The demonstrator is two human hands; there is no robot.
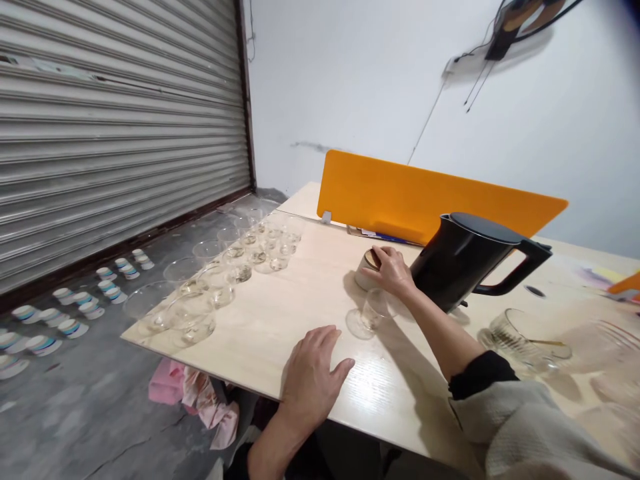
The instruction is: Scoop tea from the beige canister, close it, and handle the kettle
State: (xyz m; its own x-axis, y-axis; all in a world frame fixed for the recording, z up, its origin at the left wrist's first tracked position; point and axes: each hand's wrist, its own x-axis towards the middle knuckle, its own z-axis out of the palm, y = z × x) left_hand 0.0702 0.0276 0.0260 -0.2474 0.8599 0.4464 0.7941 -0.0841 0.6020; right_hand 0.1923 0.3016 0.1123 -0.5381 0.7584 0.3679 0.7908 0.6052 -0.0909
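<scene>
Left hand [315, 373]: one, open and holding nothing, palm down with the fingers together and the thumb apart, at the near edge of the pale wooden desk [320, 267]
Right hand [393, 270]: one, fingers and thumb bent over a white round container with a brown top [364, 279]; whether it gripped or only rested there could not be told
White round container with a brown top: one, on the desk directly under the fingers of the right hand, forward and to the right of the left hand and well apart from it
Small clear cup [369, 319]: one, on the desk between the two hands, just in front of the container and near the right forearm
Black kettle with a handle [445, 263]: one, just to the right of the right hand
Clear ribbed glass [510, 333]: one, to the right of the right forearm
Clear cups in rows [187, 317]: more than ten along the left side of the desk, overlapping too much for an exact count
White upturned cups with blue bands [73, 329]: about sixteen, on the grey floor [120, 400] left of the desk
Large orange panel [390, 190]: one, upright beyond the container and the kettle
</scene>
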